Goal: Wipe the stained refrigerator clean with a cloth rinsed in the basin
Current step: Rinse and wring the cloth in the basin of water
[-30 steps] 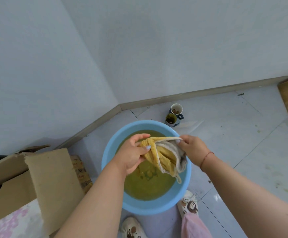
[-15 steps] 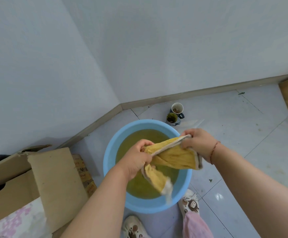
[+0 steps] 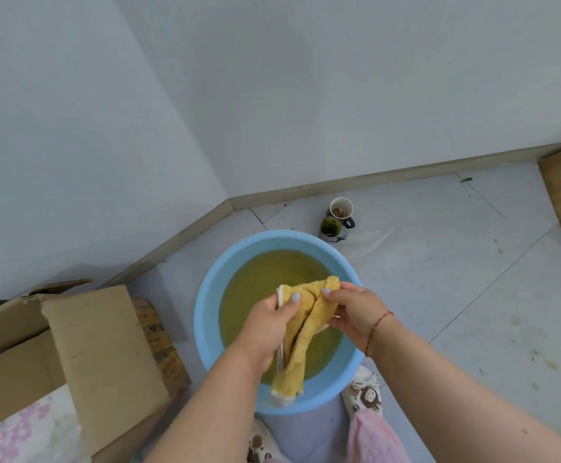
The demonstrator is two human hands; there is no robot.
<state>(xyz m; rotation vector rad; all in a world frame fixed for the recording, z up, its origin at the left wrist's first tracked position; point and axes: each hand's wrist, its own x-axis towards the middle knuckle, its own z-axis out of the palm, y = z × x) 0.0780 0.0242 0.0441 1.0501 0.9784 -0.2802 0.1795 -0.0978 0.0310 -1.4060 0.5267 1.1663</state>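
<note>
One blue plastic basin stands on the tiled floor near the room corner, filled with murky yellow-green water. Above it, one yellow cloth with a pale border is held bunched; its lower end hangs over the basin's near rim. Left hand: grip clamped on the cloth's left part, thumb on top. Right hand: grip pinching the cloth's upper right end. Beyond the basin's far rim stand two mugs, touching: a white mug holding brownish bits, and a dark mug holding green matter. One open cardboard box lies at the left of the floor.
</note>
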